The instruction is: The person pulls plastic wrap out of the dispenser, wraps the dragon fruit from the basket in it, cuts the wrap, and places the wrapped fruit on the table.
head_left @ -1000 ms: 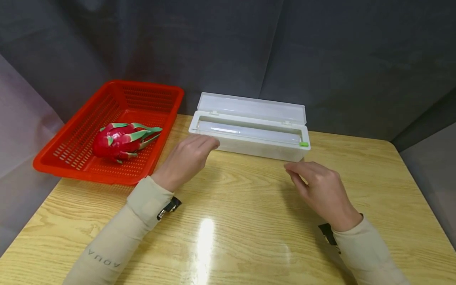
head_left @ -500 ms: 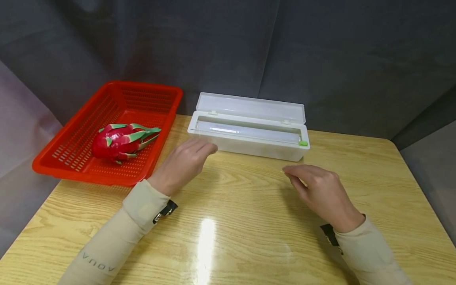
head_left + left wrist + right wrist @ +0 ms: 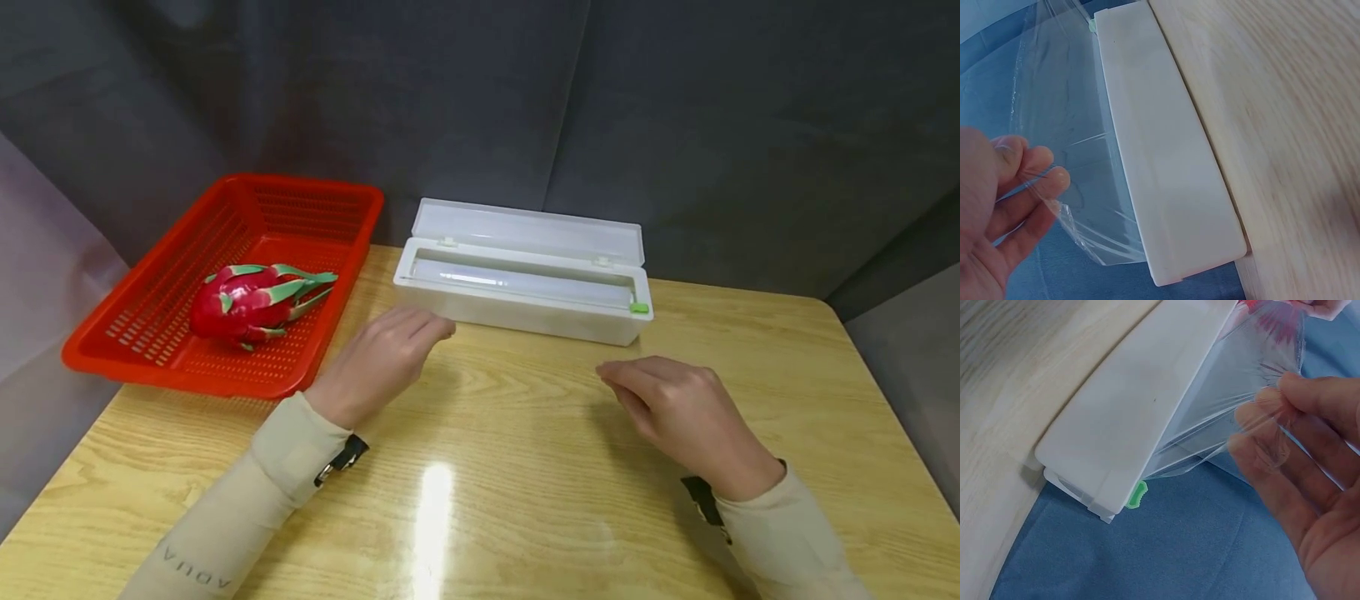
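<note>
A white cling film dispenser (image 3: 517,317) stands at the back of the table with its lid raised, a roll (image 3: 517,283) inside and a green slide cutter (image 3: 639,308) at its right end. Clear cling film (image 3: 1072,119) stretches from the box toward both hands; it hardly shows in the head view. My left hand (image 3: 382,362) pinches one corner between thumb and fingers, in front of the box's left end. Off the right end, my right hand (image 3: 686,417) pinches the other corner, where the film (image 3: 1229,394) bunches into creases.
A red plastic basket (image 3: 195,379) sits at the left, close by my left forearm. In it lies a red dragon fruit (image 3: 236,308) with green scales. Behind the wooden table (image 3: 510,517) hangs a dark curtain (image 3: 480,100).
Both hands have drawn back slightly toward me, away from the dispenser, still pinching the film. The box and basket stay in place, with only a slight shift of the view.
</note>
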Demonstrator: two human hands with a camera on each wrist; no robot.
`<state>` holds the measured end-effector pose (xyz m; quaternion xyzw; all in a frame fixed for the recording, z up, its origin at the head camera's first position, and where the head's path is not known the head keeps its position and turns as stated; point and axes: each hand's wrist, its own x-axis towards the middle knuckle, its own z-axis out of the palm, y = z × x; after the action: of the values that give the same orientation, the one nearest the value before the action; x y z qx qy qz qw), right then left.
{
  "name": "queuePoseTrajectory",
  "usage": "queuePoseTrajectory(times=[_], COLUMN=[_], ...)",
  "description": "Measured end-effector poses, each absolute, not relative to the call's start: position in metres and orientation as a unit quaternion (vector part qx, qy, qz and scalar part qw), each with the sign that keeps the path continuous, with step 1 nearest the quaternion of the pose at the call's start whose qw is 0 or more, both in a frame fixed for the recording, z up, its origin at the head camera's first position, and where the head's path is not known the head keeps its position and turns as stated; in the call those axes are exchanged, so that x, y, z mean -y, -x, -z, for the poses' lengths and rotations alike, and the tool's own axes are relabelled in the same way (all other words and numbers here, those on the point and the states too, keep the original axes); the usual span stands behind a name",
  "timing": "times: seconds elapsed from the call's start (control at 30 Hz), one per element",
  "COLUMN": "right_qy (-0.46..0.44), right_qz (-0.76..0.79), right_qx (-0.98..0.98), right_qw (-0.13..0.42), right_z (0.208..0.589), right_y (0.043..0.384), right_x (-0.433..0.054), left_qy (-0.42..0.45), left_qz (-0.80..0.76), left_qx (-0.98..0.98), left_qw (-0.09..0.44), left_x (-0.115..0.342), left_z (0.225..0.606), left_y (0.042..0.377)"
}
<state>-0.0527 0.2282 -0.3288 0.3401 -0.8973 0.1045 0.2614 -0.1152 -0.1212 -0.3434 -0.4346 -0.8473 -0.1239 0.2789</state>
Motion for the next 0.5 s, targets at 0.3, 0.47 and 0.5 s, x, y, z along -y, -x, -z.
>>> queuePoseTrajectory(times=[0.3, 0.47, 0.5], right_qy=[-0.34, -0.345, -0.346], right_qz=[-0.101, -0.097, -0.097], right_qx=[0.896, 0.893, 0.892], right_qw=[0.265, 0.273, 0.276], right_z=[0.3254, 0.3226, 0.322], right_y=[0.0487, 0.0473, 0.0472], right_x=[-0.2282, -0.2282, -0.228], left_qy=[0.433, 0.439, 0.441], left_qz=[0.122, 0.119, 0.119], left_qx=[0.845, 0.842, 0.841], left_qw=[0.289, 0.289, 0.29], left_x=[0.1221, 0.1225, 0.1226], left_z=[0.3427, 0.3387, 0.3379], left_y=[0.1106, 0.11, 0.1099])
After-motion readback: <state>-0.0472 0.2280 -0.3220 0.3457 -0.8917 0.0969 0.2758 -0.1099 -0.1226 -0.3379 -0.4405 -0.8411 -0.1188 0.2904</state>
